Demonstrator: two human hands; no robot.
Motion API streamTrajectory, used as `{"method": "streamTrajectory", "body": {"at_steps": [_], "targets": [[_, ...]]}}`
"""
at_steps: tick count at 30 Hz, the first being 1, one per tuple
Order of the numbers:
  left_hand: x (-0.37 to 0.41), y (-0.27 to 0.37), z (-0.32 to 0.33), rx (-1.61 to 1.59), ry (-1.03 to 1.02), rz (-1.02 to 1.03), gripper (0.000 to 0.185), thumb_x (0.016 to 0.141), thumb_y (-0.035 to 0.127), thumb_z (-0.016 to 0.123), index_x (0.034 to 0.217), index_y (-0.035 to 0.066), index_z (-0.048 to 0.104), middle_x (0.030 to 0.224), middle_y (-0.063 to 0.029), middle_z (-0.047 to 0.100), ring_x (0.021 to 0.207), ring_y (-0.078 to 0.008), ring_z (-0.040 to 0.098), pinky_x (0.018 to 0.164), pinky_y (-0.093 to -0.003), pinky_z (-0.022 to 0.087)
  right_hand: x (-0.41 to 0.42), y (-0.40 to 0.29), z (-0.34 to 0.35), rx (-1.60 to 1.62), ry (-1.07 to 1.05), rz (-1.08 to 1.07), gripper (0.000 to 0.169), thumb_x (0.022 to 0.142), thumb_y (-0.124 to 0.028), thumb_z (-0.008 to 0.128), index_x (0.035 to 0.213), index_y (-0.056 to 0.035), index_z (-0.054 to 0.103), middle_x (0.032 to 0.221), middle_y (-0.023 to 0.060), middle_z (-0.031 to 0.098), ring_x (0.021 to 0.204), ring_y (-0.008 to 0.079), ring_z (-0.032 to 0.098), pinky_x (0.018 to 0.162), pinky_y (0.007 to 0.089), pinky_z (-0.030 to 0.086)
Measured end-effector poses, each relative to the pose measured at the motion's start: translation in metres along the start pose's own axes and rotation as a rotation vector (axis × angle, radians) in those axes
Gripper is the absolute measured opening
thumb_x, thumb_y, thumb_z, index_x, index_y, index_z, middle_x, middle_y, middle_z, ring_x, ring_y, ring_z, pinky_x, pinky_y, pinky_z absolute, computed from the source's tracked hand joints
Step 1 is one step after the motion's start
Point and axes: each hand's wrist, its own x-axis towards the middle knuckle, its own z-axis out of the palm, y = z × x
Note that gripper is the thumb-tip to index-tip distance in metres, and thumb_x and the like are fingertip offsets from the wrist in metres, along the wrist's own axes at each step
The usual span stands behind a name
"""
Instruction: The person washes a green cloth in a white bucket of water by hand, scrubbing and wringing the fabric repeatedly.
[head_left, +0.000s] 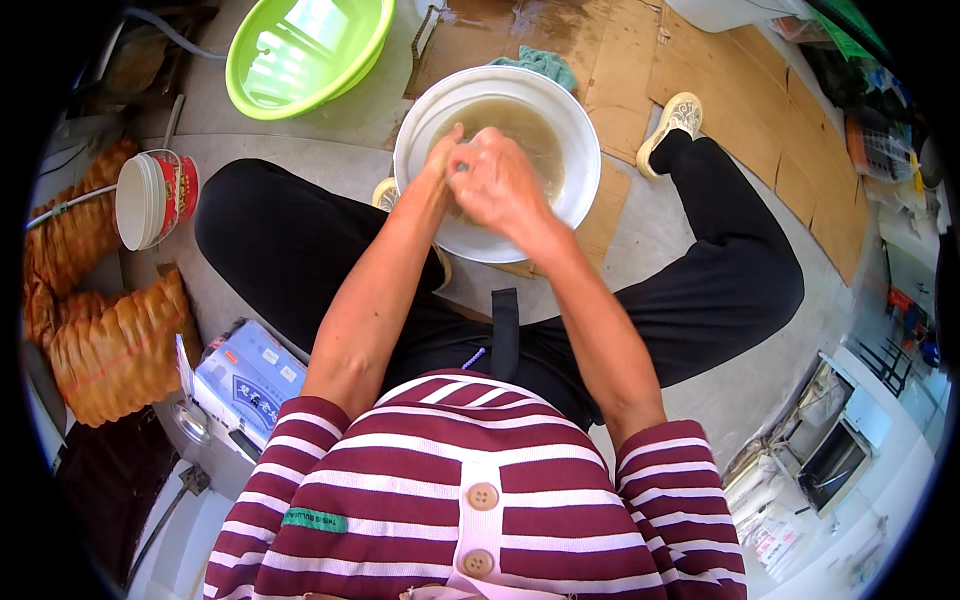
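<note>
Between my knees stands a round white plastic tub (587, 169) with murky brownish water (544, 131) in its bottom. Both hands meet above that water, inside the rim as seen from overhead. My left hand (442, 154) has its thumb raised, and its fingers are largely covered by the other hand. My right hand (499, 180) is curled against the left one and blurred. A small greenish-grey spot shows at its curled fingers; what it is cannot be made out. A green cloth (546, 67) lies just behind the tub's far rim.
At the far left is a lime-green basin (365, 67) of clear water. A red-and-white pail (180, 187) stands beyond my left knee, near brown pleated bundles (124, 345) and a blue-and-white box (262, 375) bearing writing. Cardboard sheets (735, 97) cover floor at right.
</note>
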Motion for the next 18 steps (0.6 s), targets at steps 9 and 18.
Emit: {"method": "streamTrajectory", "body": {"at_steps": [9,18], "targets": [[-0.01,0.009,0.034,-0.291,0.106,-0.142,0.038,0.095,0.034,0.036,0.114,0.003,0.049,0.103,-0.012,0.059,0.088,-0.0254,0.06,0.081,-0.0396,0.05,0.021,0.023,0.059,-0.029,0.439,0.158,0.016,0.068,-0.017,0.06,0.08,-0.0095,0.066,0.1,0.0145,0.055,0.092,0.0333,0.052,0.079,0.0466,0.041],[0.008,0.009,0.036,-0.463,0.189,-0.133,0.031,0.096,0.025,0.034,0.109,0.002,0.05,0.104,-0.0149,0.058,0.094,-0.0266,0.06,0.085,-0.0439,0.049,0.035,0.081,0.032,0.55,0.305,0.547,0.034,0.069,-0.015,0.054,0.1,-0.0015,0.062,0.102,0.0229,0.058,0.095,0.0367,0.056,0.085,0.039,0.044]]}}
